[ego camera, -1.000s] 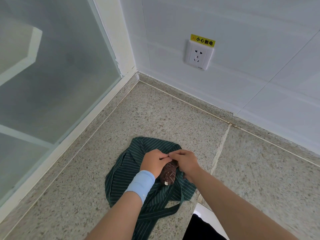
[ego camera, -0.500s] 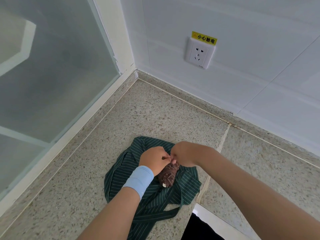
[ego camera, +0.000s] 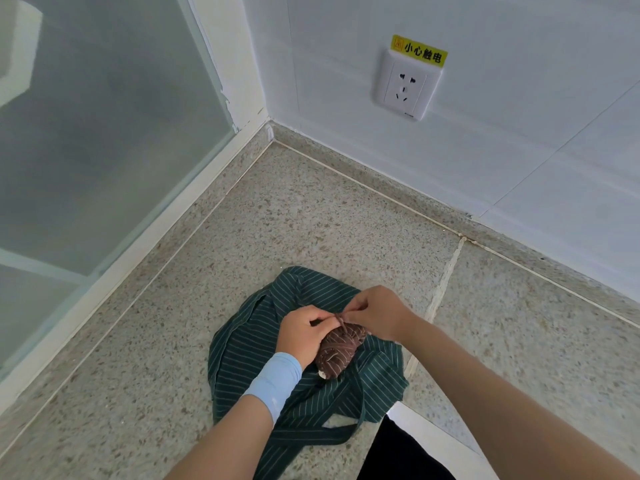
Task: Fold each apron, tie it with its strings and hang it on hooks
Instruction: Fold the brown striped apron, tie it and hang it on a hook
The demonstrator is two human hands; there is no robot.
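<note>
Both hands were over the brown bundle (ego camera: 341,348), a small rolled striped apron resting on top of the green apron (ego camera: 301,372) spread loose on the tabletop (ego camera: 311,216). Right hand (ego camera: 375,315) pinched a thin brown string (ego camera: 341,322) at the bundle's top, fingertips pressed together on it. Left hand (ego camera: 303,332) was curled with its fingers closed against the bundle's near-left side; which strand it gripped could not be told.

Change from half a second before: the right hand's wrist had turned back a little and the string now showed as a short taut strand running from its pinch down to the bundle, where earlier the hands hid that spot. The left hand hardly shifted. Bundle stayed in place just below both grips.

Reading: this looked like the knot being drawn tight, so the brown apron seemed folded and nearly tied. Green apron, under and around the grips, was still unfolded, its strap (ego camera: 311,436) looping loose toward the near edge. No hooks in view; hanging was still to come.
</note>
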